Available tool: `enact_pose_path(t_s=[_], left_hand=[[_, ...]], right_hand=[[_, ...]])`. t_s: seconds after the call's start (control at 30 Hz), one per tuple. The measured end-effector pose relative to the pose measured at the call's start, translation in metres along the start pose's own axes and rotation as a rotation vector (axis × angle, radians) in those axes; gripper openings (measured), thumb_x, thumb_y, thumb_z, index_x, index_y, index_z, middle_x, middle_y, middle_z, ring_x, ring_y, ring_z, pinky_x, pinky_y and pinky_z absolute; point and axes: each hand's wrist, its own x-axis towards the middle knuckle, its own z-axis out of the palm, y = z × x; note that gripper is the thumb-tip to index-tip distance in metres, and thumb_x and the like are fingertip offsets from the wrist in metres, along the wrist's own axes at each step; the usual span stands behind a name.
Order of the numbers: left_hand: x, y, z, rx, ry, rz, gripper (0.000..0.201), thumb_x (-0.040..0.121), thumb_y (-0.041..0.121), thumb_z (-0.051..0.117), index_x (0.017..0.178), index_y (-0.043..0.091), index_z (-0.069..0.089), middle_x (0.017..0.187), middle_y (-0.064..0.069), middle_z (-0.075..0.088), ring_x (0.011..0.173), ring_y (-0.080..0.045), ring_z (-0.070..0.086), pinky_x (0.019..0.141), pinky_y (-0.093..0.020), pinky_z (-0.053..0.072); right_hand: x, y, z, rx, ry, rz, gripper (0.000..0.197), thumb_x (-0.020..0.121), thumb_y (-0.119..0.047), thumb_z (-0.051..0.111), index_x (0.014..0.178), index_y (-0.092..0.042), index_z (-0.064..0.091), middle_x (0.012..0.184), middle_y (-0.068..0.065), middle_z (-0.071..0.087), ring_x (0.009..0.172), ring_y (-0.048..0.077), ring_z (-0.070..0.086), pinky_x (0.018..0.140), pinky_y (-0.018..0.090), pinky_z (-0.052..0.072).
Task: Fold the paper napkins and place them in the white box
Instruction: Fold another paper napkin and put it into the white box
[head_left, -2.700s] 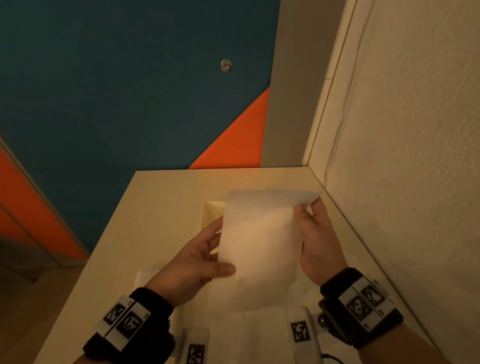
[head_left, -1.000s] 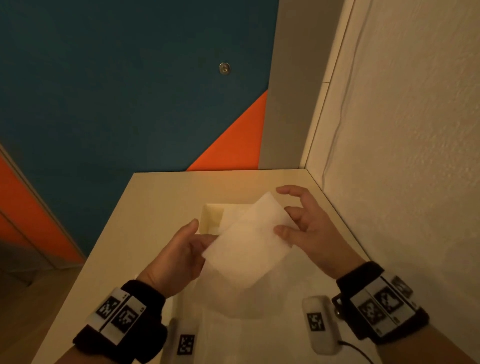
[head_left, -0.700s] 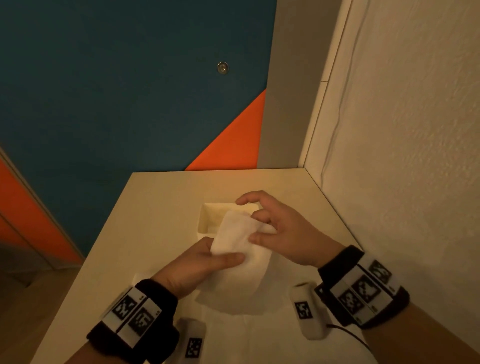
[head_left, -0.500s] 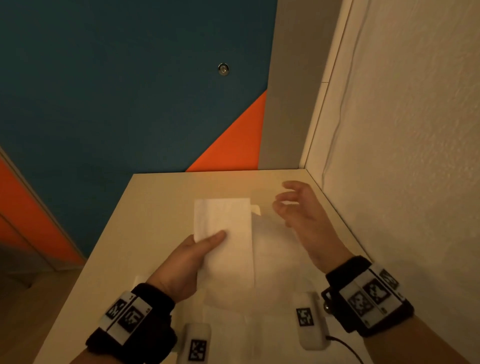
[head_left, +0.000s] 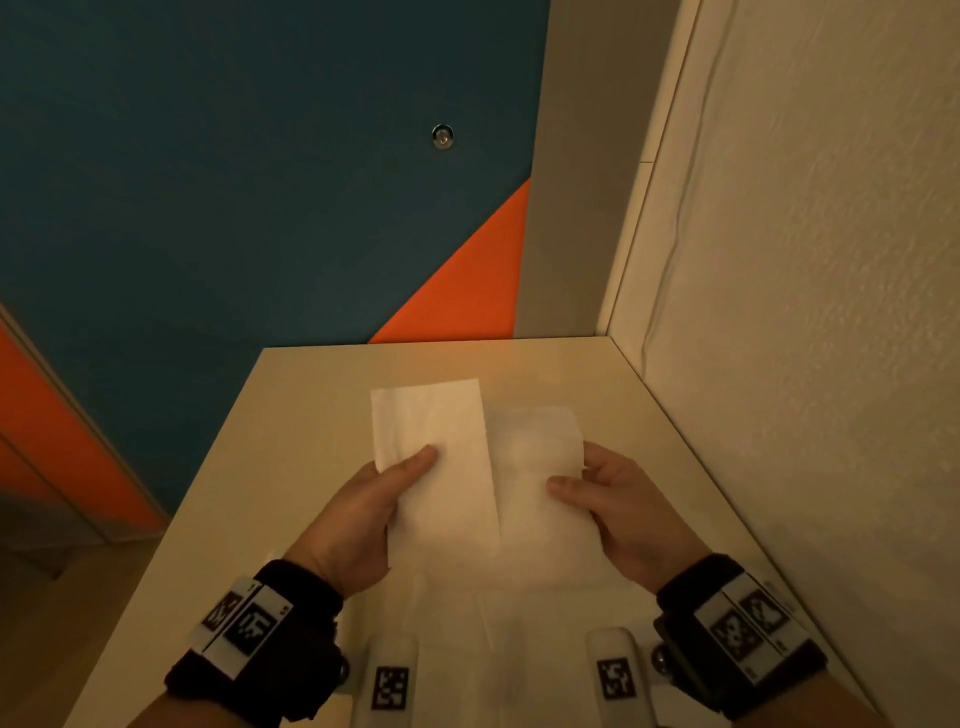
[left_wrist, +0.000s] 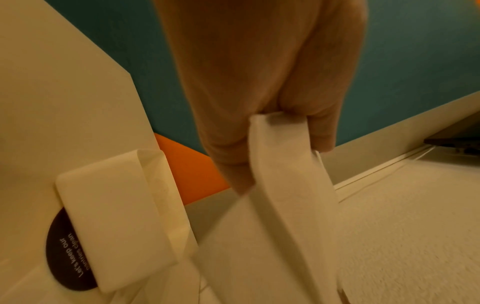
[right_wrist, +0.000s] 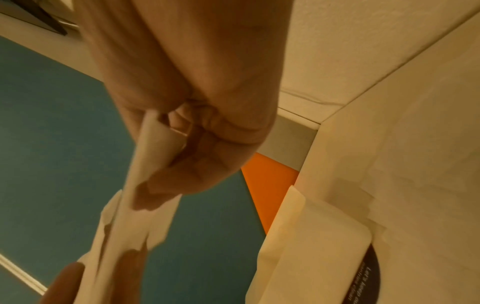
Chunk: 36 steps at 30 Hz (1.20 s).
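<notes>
Head view, centre frame: I am holding a napkin (head_left: 467, 467) mid-fold above the table (head_left: 291, 447), left hand (head_left: 358, 519) pinching the doubled panel, right hand (head_left: 623, 509) pinching the single panel, judging closure next, then the white box (left_wrist: 111, 222) underneath.

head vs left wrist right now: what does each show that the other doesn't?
Head only: the right hand pinching the napkin's right edge, and both marker wristbands.
Left wrist only: the white box on the table, which the napkin hides from the head camera, and a dark oval sticker under it.
Both: the left hand gripping the partly folded napkin, and the table.
</notes>
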Motion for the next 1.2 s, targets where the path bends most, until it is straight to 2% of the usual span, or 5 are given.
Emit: enact_pose_path(t_s=[0.23, 0.4, 0.67, 1.0, 1.2], left_hand=[[-0.007, -0.002, -0.004, 0.010, -0.042, -0.015, 0.037, 0.073, 0.028, 0.067, 0.105, 0.008, 0.069, 0.102, -0.012, 0.072, 0.088, -0.024, 0.071, 0.074, -0.037, 0.059], [-0.008, -0.001, -0.013, -0.202, -0.134, -0.003, 0.072, 0.027, 0.039, 0.096, 0.093, 0.015, 0.078, 0.103, -0.012, 0.072, 0.091, -0.026, 0.071, 0.073, -0.040, 0.059], [-0.007, 0.006, -0.016, -0.134, -0.239, -0.044, 0.078, 0.040, 0.042, 0.093, 0.107, 0.006, 0.072, 0.114, -0.023, 0.066, 0.100, -0.035, 0.067, 0.072, -0.044, 0.057], [-0.003, 0.002, -0.009, 0.478, -0.293, -0.162, 0.085, 0.033, 0.054, 0.090, 0.105, 0.013, 0.071, 0.109, -0.011, 0.071, 0.101, -0.029, 0.067, 0.090, -0.040, 0.053], [-0.005, -0.001, 0.009, 0.634, -0.431, -0.150, 0.030, 0.061, 0.042, 0.073, 0.086, 0.028, 0.077, 0.093, 0.000, 0.074, 0.085, -0.015, 0.069, 0.079, -0.026, 0.053]], right_hand=[[0.002, -0.006, -0.001, 0.040, 0.070, -0.021, 0.032, 0.090, 0.006, 0.049, 0.106, -0.014, 0.068, 0.097, 0.012, 0.073, 0.084, 0.023, 0.070, 0.064, 0.031, 0.057], [0.001, -0.009, -0.004, 0.024, 0.097, -0.020, 0.027, 0.092, 0.002, 0.049, 0.097, -0.013, 0.071, 0.089, 0.006, 0.075, 0.077, 0.019, 0.070, 0.063, 0.031, 0.059], [0.002, -0.014, -0.010, 0.002, 0.021, -0.039, 0.044, 0.087, 0.009, 0.042, 0.053, -0.012, 0.062, 0.081, 0.010, 0.064, 0.070, 0.030, 0.061, 0.058, 0.037, 0.046], [0.014, -0.028, -0.007, -0.387, -0.194, -0.154, 0.052, 0.079, 0.019, 0.040, 0.047, -0.017, 0.060, 0.079, 0.013, 0.063, 0.075, 0.025, 0.057, 0.068, 0.029, 0.046], [0.018, -0.035, 0.014, -0.527, -0.352, -0.173, 0.036, 0.073, 0.004, 0.048, 0.057, -0.024, 0.064, 0.078, 0.010, 0.063, 0.071, 0.012, 0.057, 0.069, 0.023, 0.046]])
